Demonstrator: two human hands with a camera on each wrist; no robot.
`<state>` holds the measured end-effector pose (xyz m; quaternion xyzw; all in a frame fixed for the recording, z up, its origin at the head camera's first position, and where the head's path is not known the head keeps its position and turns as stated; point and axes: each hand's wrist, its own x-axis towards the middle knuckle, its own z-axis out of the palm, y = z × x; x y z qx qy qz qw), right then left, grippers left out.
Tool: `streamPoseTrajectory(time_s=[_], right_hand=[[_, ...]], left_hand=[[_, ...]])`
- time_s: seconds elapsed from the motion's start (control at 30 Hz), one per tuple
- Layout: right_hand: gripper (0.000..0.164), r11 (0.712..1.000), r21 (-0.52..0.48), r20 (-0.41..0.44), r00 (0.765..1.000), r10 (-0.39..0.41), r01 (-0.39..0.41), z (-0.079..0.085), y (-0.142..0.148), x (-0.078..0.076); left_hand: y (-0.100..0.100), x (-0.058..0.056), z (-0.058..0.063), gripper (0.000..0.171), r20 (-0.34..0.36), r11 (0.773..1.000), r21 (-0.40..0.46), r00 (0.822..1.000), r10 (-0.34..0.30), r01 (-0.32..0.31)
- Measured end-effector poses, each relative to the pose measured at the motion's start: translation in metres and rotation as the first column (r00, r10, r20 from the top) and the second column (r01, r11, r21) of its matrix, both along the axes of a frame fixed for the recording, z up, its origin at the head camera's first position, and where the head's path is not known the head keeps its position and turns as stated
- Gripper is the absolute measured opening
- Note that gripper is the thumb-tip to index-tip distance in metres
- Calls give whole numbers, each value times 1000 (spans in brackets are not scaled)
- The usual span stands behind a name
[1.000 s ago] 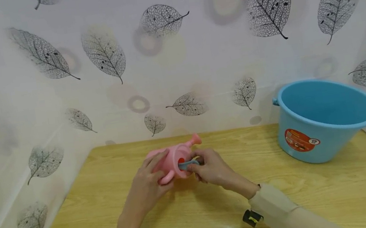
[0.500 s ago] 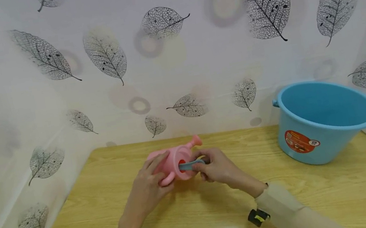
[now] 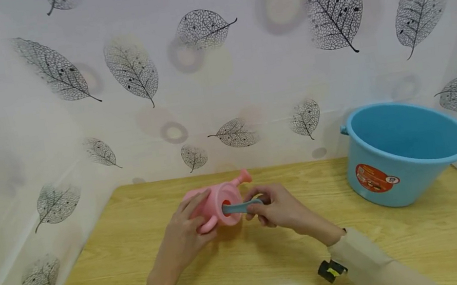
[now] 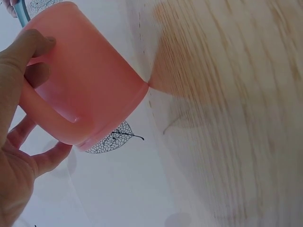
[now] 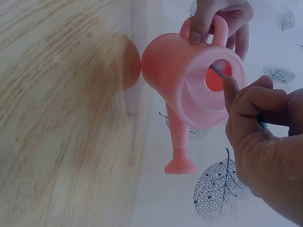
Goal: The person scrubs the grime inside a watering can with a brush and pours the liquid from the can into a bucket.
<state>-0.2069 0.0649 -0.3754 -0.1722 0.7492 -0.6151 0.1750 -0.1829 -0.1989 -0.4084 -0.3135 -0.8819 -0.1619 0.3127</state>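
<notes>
A pink toy watering can [image 3: 217, 199] is tipped over the table, its round mouth facing right and its spout pointing to the back right. My left hand [image 3: 182, 235] grips the can around its body and handle; in the left wrist view the thumb lies on the can's side [image 4: 90, 80]. My right hand [image 3: 280, 207] pinches a blue, rounded-end plastic handle [image 3: 237, 207] between thumb and fingers. The handle's other end goes into the can's mouth [image 5: 215, 85], so what is on it is hidden.
A large blue bucket [image 3: 411, 165] with a red label stands at the right of the wooden table [image 3: 248, 272]. A white wall covering [image 3: 246, 85] with leaf prints rises behind the table and along its sides.
My right hand has moved to the right, drawing more of the blue handle out of the can's mouth. The left hand and the watering can stay nearly still.
</notes>
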Motion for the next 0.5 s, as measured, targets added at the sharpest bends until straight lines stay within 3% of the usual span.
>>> streamPoseTrajectory(time_s=[0.5], right_hand=[[16, 1000, -15, -7, 1000, 24, -24, 1, 12, 0]], left_hand=[[0, -1, -1, 26, -17, 1000, 0, 1000, -7, 7]])
